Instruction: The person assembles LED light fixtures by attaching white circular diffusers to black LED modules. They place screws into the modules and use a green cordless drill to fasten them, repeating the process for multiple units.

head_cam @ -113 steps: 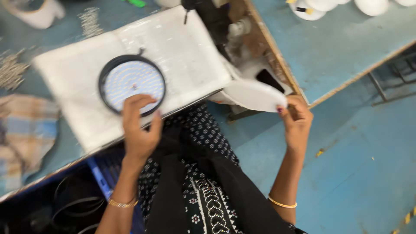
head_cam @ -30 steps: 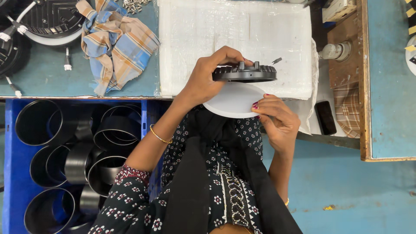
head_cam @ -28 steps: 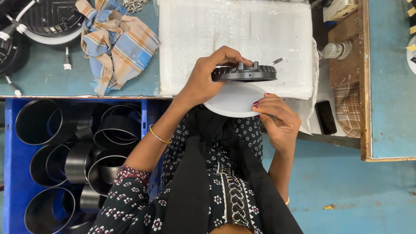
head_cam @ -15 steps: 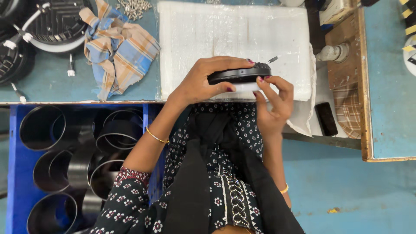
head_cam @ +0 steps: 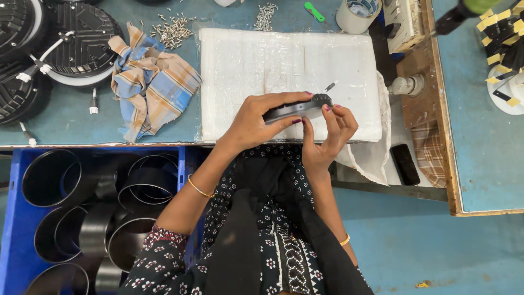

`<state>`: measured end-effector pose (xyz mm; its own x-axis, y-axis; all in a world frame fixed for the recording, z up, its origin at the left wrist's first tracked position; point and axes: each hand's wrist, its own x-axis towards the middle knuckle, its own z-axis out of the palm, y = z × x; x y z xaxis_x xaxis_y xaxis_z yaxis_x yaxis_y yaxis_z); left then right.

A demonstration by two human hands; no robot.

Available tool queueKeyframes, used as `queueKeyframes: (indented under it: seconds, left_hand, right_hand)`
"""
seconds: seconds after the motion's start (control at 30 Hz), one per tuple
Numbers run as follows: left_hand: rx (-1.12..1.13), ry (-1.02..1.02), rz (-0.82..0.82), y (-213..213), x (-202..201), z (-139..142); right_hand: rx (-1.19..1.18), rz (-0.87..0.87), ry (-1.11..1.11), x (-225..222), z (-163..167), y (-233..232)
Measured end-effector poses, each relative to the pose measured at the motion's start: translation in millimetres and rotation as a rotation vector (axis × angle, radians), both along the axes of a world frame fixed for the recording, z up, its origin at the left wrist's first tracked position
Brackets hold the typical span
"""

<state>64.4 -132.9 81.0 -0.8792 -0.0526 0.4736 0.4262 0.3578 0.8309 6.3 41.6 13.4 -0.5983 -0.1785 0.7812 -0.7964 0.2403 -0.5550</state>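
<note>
Round black lamp housing [head_cam: 295, 109], held edge-on above white foam pad [head_cam: 284, 60], long axis left-right: left hand [head_cam: 256, 120] closed over it, right hand [head_cam: 333, 131] pinching its right rim

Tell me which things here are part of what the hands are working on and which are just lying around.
In hand:
- round black lamp part, held edge-on by the left hand and right hand
- white foam pad under it

Lying about:
- checked cloth
- loose screws
- black finned housings
- blue crate of black rings
- tape roll
- dark phone
</note>
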Motion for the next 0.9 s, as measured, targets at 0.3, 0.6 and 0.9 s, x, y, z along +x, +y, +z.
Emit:
queueKeyframes:
  seconds: [0.3,0.6,0.9]
  left_hand:
    - [-0.059,-0.074,0.043,9.1,13.2,-2.1]
    - [-0.116,0.05,0.103,13.6,22.5,-22.4]
    - [-0.082,0.085,0.115,15.8,21.3,-26.3]
  right_hand:
    - [-0.029,-0.008,-0.1,14.2,1.9,9.6]
    - [-0.053,0.027,-0.136,25.3,-1.7,14.5]
    - [-0.063,0.044,-0.138,26.3,-0.5,13.4]
